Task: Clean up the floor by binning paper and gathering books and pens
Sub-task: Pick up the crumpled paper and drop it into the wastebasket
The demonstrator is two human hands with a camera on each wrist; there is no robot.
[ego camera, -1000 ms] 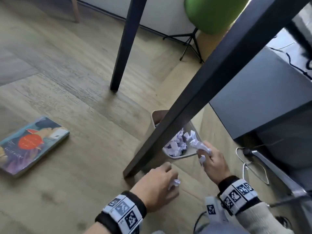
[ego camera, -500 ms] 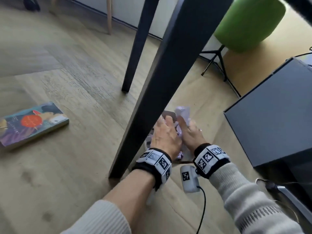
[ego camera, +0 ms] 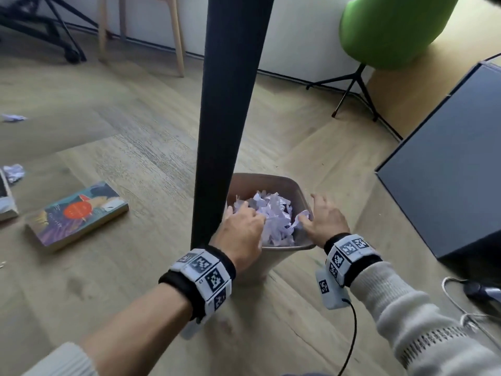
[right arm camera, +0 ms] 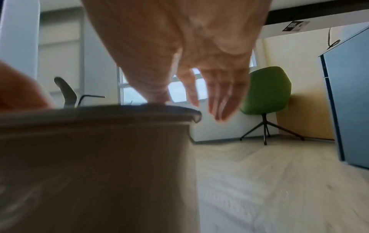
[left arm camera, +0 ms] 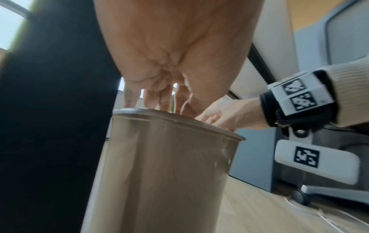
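Note:
A taupe waste bin (ego camera: 271, 179) stands on the wood floor beside a black table leg (ego camera: 225, 104), filled with crumpled white paper (ego camera: 275, 213). My left hand (ego camera: 254, 215) hangs over the bin's left side, its fingers (left arm camera: 159, 100) dipping down onto the paper. My right hand (ego camera: 311, 210) is at the right rim with its fingers (right arm camera: 217, 100) straight and spread, holding nothing. A colourful book (ego camera: 78, 213) lies on the floor to the left. Two more paper balls (ego camera: 13, 172) (ego camera: 13, 118) lie further left.
A second book (ego camera: 5, 204) shows at the left edge. A blue-grey cabinet (ego camera: 447, 158) stands close on the right, with a green chair (ego camera: 393, 28) behind it. Wooden chair legs (ego camera: 177, 36) and an office chair base (ego camera: 62, 36) stand at the back left. Cables (ego camera: 461, 302) lie at the lower right.
A second ago each hand held crumpled paper near the bin. They then came together over the bin. Now they have parted, and the paper lies in the bin.

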